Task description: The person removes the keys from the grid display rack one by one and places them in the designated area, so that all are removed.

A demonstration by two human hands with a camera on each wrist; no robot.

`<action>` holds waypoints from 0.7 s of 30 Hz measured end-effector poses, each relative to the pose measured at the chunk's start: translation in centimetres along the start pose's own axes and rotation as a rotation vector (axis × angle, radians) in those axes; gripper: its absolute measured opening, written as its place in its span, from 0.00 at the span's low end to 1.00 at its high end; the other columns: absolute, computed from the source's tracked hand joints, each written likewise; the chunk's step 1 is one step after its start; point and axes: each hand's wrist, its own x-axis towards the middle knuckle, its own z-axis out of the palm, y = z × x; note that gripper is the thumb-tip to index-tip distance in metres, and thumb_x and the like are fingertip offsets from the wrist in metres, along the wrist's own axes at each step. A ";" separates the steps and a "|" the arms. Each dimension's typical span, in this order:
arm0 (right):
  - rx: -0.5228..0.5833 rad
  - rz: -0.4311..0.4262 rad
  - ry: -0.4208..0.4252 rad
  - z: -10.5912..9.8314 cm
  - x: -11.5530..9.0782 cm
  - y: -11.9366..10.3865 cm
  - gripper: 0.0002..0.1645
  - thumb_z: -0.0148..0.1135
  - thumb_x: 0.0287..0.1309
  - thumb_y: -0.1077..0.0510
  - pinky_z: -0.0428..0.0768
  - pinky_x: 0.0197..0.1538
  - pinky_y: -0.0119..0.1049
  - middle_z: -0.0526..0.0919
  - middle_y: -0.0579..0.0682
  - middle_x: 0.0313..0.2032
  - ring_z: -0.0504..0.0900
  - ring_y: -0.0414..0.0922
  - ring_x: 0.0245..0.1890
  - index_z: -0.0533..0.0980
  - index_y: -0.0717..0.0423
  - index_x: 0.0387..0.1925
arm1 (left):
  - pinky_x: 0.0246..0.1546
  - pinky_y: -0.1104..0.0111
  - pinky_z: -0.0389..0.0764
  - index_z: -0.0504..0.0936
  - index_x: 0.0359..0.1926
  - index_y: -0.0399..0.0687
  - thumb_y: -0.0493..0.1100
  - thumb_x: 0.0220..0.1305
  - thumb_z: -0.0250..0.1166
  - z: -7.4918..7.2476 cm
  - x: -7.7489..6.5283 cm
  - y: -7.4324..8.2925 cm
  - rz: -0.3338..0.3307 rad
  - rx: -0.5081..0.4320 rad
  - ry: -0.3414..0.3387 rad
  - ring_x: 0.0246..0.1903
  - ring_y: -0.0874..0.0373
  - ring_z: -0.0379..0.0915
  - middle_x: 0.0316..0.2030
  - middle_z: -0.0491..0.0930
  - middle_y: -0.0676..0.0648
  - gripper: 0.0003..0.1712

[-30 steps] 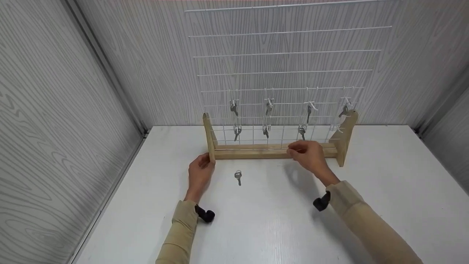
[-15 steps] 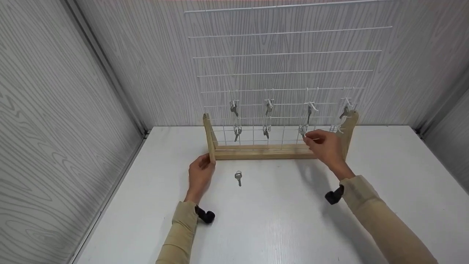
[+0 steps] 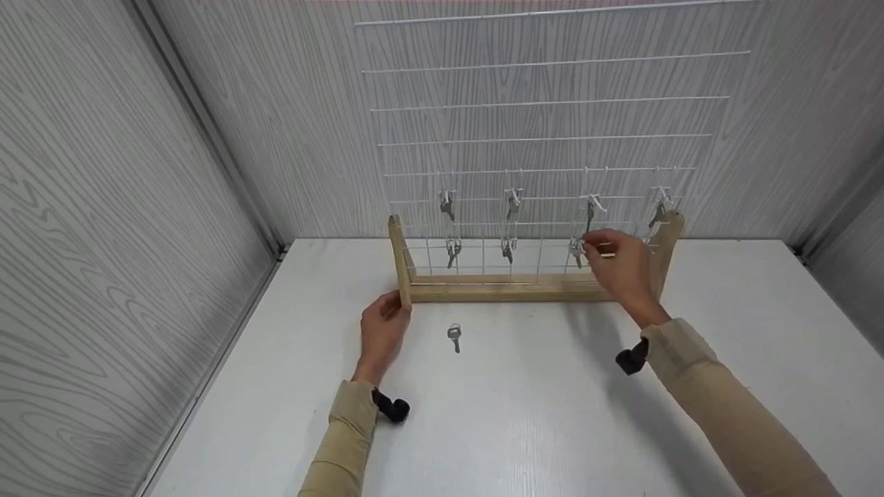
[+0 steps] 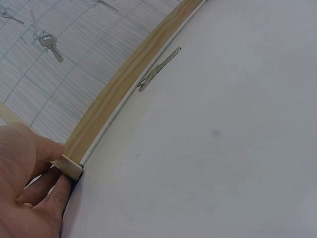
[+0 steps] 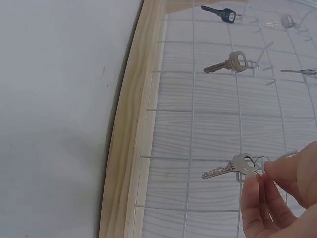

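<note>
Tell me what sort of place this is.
Probably a work booth of some kind: grey wood-grain panels stand behind and on both sides of a white tabletop, which bears a wood-and-wire rack hung with keys.

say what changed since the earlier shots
The right hand moved up and right to the rightmost lower key; its fingers now pinch the ring. The left hand still grips the wooden stand; the loose key still lies on the table.
</note>
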 end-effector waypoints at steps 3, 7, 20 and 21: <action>-0.004 -0.013 0.004 0.1 0.2 0.0 0.10 0.66 0.70 0.66 0.74 0.39 0.11 0.91 0.63 0.45 0.90 0.59 0.46 0.88 0.66 0.48 | 0.67 0.56 0.80 0.81 0.67 0.40 0.39 0.74 0.65 0.1 -0.1 0.0 -0.010 -0.001 0.003 0.66 0.46 0.79 0.63 0.83 0.38 0.23; 0.006 -0.030 0.008 0.1 0.3 -0.1 0.10 0.66 0.70 0.67 0.74 0.38 0.11 0.90 0.65 0.44 0.90 0.60 0.44 0.88 0.67 0.48 | 0.68 0.55 0.80 0.81 0.67 0.39 0.38 0.74 0.65 0.0 -0.1 0.0 -0.006 -0.023 -0.002 0.66 0.46 0.78 0.63 0.83 0.38 0.23; 0.022 -0.059 0.016 0.3 0.4 0.1 0.08 0.65 0.68 0.70 0.73 0.38 0.10 0.89 0.67 0.42 0.89 0.61 0.43 0.87 0.69 0.43 | 0.68 0.54 0.80 0.80 0.67 0.37 0.36 0.74 0.65 -0.1 -0.2 0.1 0.028 -0.015 -0.013 0.66 0.44 0.78 0.63 0.83 0.37 0.23; 0.026 -0.058 0.015 0.3 0.5 0.1 0.08 0.65 0.68 0.70 0.74 0.39 0.10 0.89 0.67 0.42 0.89 0.61 0.43 0.87 0.70 0.43 | 0.68 0.55 0.80 0.80 0.67 0.36 0.36 0.74 0.65 -0.1 -0.2 0.1 0.033 -0.017 -0.011 0.66 0.44 0.79 0.63 0.83 0.36 0.22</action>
